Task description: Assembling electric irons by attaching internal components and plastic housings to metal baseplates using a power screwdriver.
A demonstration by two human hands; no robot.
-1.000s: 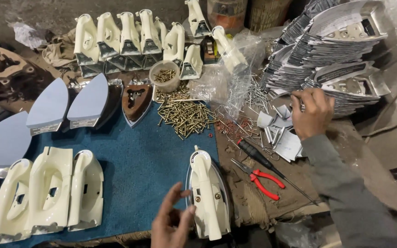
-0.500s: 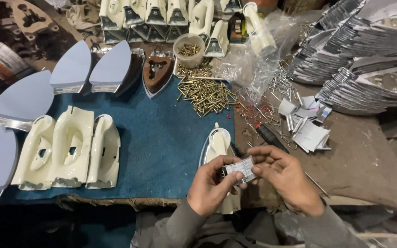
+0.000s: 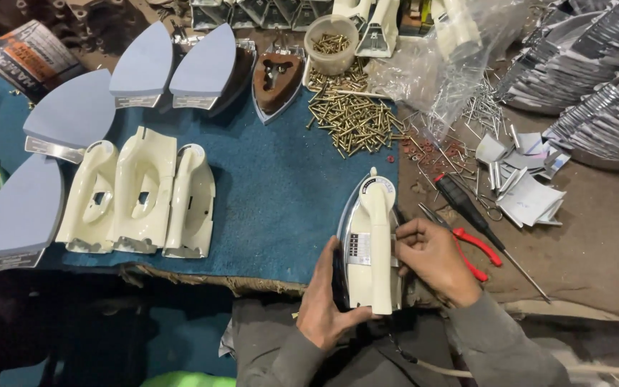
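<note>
Iron [image 3: 371,244]: glossy cream plastic, shiny metal rim (chrome-like); mat [image 3: 274,186]: rough blue cloth; screws [image 3: 356,118]: brass-coloured metal.

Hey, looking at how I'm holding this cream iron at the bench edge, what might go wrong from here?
1. The cream-handled electric iron sits at the front edge of the blue mat, steadied only by your left hand and right hand; it might tip toward your lap.
2. The red-handled pliers and black-handled screwdriver lie right beside your right hand; a nudge may knock them.
3. The loose pile of brass screws could scatter.
</note>
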